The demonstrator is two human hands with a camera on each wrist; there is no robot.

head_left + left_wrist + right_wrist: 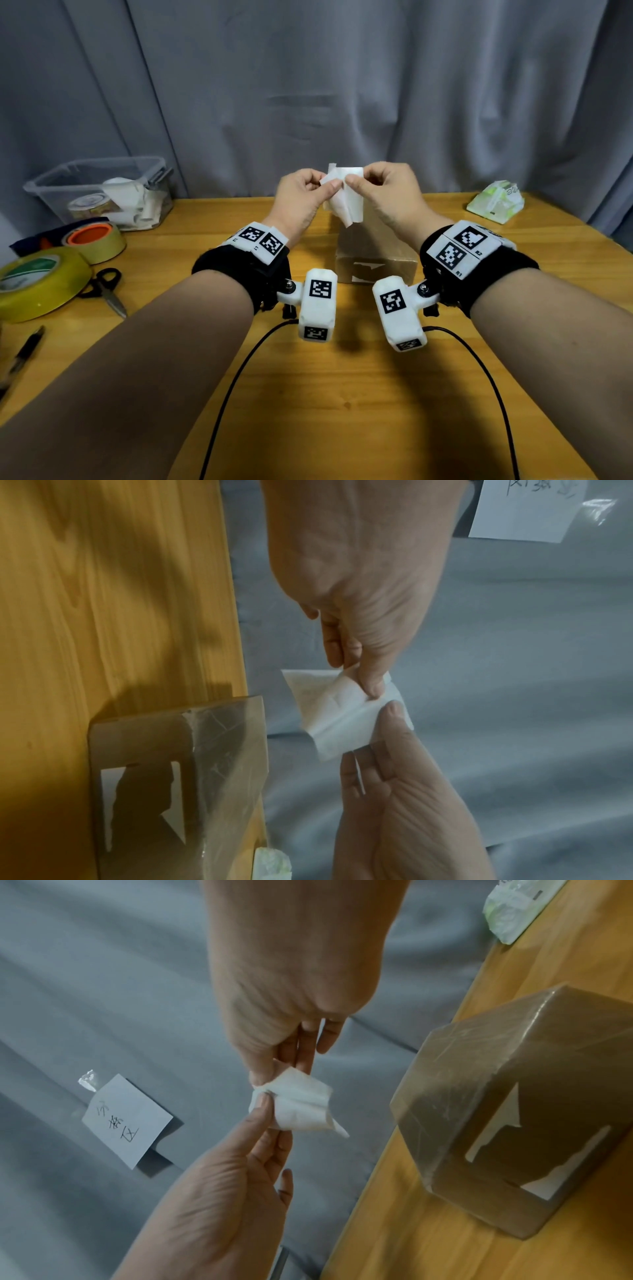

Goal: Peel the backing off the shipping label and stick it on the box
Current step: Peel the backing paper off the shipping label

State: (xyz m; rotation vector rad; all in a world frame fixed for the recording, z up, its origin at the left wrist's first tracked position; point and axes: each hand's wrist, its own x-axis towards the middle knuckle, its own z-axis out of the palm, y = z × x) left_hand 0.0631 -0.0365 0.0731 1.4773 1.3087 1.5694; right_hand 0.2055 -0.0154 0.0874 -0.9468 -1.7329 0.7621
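Note:
Both hands hold a small white shipping label [346, 200] in the air above a brown, tape-wrapped box [375, 251] on the wooden table [342, 394]. My left hand [329, 186] pinches the label's upper left corner between thumb and fingers. My right hand [352, 180] pinches the top edge beside it. In the left wrist view the left hand [352, 677] grips a lifted flap of the label [335, 718], with the right hand [377, 731] below. In the right wrist view the label [301, 1107] is creased and curled between the right hand [281, 1073] and left hand [274, 1118]. The box [514, 1096] carries torn white label remains.
At the left are a clear plastic bin [99, 192], two tape rolls [96, 240] [37, 284], scissors [106, 289] and a pen [24, 353]. A green tissue pack [496, 202] lies at the back right. A handwritten note [126, 1121] hangs on the grey curtain. Two cables trail toward me.

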